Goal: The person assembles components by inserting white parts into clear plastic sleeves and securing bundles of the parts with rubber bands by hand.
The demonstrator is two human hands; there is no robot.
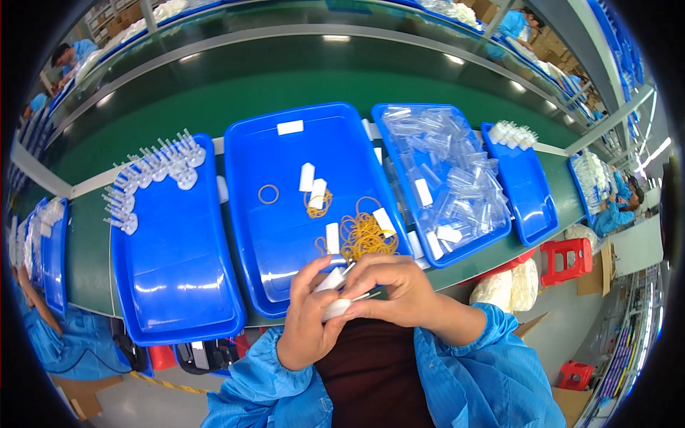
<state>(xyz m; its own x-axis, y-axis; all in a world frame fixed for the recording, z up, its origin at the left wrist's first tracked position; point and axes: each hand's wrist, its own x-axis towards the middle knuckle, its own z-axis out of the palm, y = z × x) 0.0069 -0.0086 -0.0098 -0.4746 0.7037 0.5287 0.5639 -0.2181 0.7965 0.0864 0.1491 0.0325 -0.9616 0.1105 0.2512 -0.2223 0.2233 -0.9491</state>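
Note:
My left hand [308, 312] is closed around a small white plastic piece [336, 309], close in front of my body at the near edge of the middle blue tray [285, 246]. My right hand [396, 287] meets it there, thumb and fingers pinched together. A thin pale sliver shows at the right fingertips; what it is cannot be made out. Just beyond my fingers lies a heap of yellow-brown rubber bands [365, 235]. Several white rectangular blocks, such as this white block [307, 177], rest about it. A single rubber band [268, 187] lies apart on the tray.
The left blue tray [178, 250] has clear stemmed plastic parts [153, 169] standing along its far rim. To the right, another tray carries transparent plastic tubes [457, 171]. A narrower blue tray [528, 200] holds white-topped parts [514, 134]. All stand on a green bench [285, 75].

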